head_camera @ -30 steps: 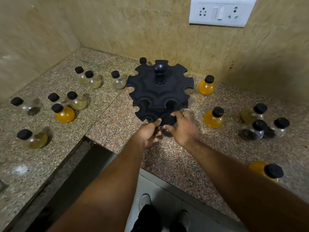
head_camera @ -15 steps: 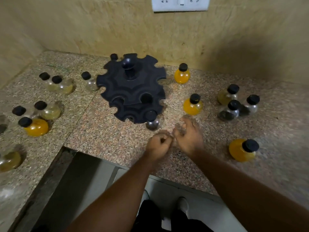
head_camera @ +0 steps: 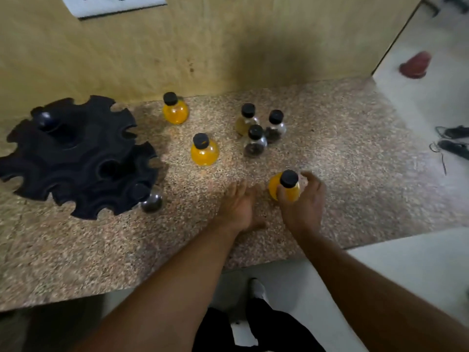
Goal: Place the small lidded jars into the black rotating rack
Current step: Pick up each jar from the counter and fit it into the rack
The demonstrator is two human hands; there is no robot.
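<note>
The black rotating rack stands at the left on the granite counter. One dark jar hangs in its lower tier at the front right. My right hand grips a yellow jar with a black lid near the counter's front. My left hand rests flat on the counter just left of it, fingers straight, holding nothing. Two more yellow jars stand between the rack and a cluster of three darker jars.
The counter ends at the right, with floor beyond it holding a red object and dark shoes. A tiled wall backs the counter, with a switch plate at the top left.
Both hands left the rack after the dark jar went into its slot and moved right. My right hand took hold of the yellow jar. The camera view swung right.
</note>
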